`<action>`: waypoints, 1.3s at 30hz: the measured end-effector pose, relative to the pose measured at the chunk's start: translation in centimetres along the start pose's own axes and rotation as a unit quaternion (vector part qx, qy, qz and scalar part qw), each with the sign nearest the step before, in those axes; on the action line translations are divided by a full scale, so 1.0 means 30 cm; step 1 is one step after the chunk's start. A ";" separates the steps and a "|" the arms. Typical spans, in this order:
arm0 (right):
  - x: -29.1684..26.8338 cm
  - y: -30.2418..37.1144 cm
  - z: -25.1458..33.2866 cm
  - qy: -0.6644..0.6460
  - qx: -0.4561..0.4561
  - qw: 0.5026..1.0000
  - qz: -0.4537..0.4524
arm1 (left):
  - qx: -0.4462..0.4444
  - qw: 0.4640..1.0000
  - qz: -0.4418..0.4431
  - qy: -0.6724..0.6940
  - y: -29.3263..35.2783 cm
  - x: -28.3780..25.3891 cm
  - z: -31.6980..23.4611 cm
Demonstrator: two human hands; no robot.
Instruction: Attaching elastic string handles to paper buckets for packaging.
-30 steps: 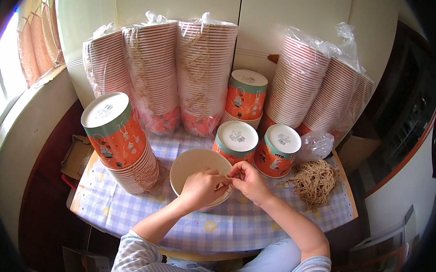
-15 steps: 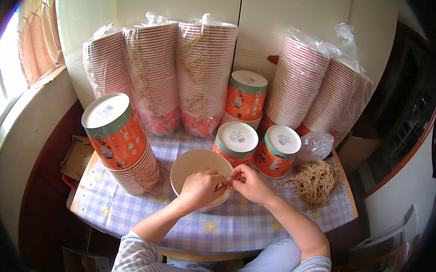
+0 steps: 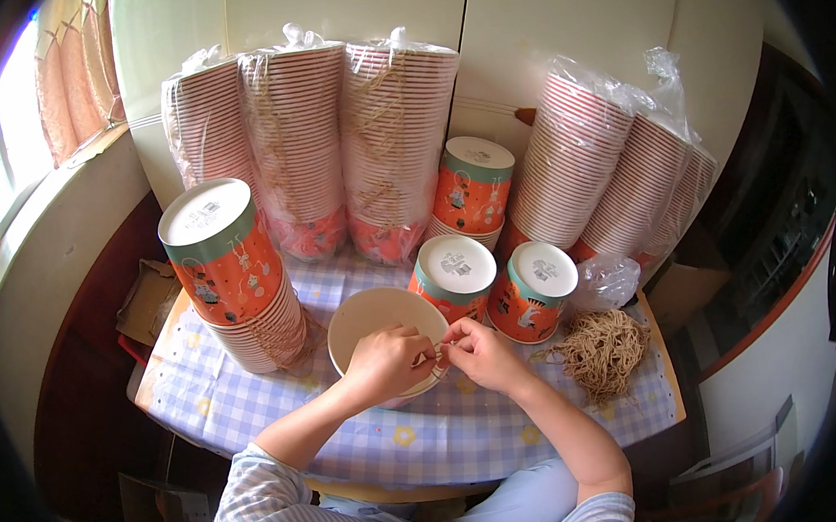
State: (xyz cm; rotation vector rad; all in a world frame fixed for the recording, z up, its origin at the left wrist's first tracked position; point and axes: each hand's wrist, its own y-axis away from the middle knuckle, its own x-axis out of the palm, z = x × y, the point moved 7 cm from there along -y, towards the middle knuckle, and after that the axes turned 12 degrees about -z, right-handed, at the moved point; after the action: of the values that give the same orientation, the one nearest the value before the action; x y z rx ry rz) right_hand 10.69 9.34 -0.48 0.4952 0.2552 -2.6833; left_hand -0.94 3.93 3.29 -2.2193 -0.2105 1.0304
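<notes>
An open paper bucket [image 3: 378, 308] stands mouth up at the middle of the table, its pale inside showing. Over its near right rim, my left hand [image 3: 389, 363] and my right hand [image 3: 482, 355] meet with fingertips pinched together. Between them is a short pale cord [image 3: 441, 359], mostly covered by the fingers. Whether the cord passes through the bucket's wall cannot be made out. To the right of my right hand lies a tangled heap of tan cords [image 3: 605, 354].
Two upturned orange-and-green buckets [image 3: 454, 270] [image 3: 533, 300] stand just behind my hands. A leaning stack of buckets [image 3: 233, 275] is at the left. Tall plastic-wrapped bucket stacks [image 3: 393, 146] [image 3: 574, 165] line the back. A crumpled clear bag [image 3: 608, 279] lies beside the cords on the checked tablecloth [image 3: 333, 446].
Both hands stay at the bucket's rim, with only slight finger movement. A little more of the pale strand shows between the fingertips. The other things have kept their places.
</notes>
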 end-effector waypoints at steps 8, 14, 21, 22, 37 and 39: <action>0.008 -0.005 0.016 -0.107 -0.022 0.994 -0.013 | 0.002 1.000 0.001 0.023 -0.002 -0.007 -0.002; -0.020 0.001 0.090 -0.125 -0.068 0.989 -0.025 | -0.009 0.999 0.049 0.011 0.001 -0.006 -0.006; -0.027 0.013 0.100 -0.160 -0.066 0.985 -0.021 | -0.002 0.998 0.056 0.007 0.003 0.001 -0.004; -0.026 0.015 0.099 -0.174 -0.068 0.982 -0.014 | -0.004 0.998 0.060 -0.006 0.004 0.004 -0.001; -0.045 0.012 0.091 -0.021 -0.042 0.997 -0.057 | -0.045 0.998 -0.007 -0.044 0.005 0.021 0.054; -0.064 0.014 0.106 0.123 -0.091 0.984 -0.091 | -0.040 0.998 -0.001 -0.045 0.006 0.026 0.051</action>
State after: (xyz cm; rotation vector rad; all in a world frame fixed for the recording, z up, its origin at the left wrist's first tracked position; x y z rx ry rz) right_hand 11.55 8.84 3.13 0.7784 0.6384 -2.7337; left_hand -1.55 4.88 1.98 -2.2448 -0.2984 1.1406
